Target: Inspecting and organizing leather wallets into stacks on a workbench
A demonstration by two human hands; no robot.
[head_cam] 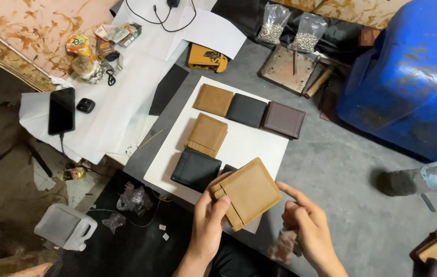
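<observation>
Holding a tan wallet (248, 193) just past the near edge of the white sheet (252, 144), left hand (207, 224) pinches its spine; right hand (303, 224) curls around a brownish rag (283, 245) (blurred, maybe leather scrap). Judging mid-inspection; wiping needs steady grip.

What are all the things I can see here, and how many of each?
Wallet in hand: one, tan, held over the white board's near edge.
Wallets on the board: five clearly seen; two tan, two black, one dark brown.
White board: one, on the grey floor.
Bags of metal bits: two, clear, top middle.
Phone: one, black, left on white paper.
Barrel: one, blue, top right.
Jug: one, whitish, bottom left.
Left hand: its grip is on the tan wallet.
Right hand: holds a small brownish scrap.
</observation>
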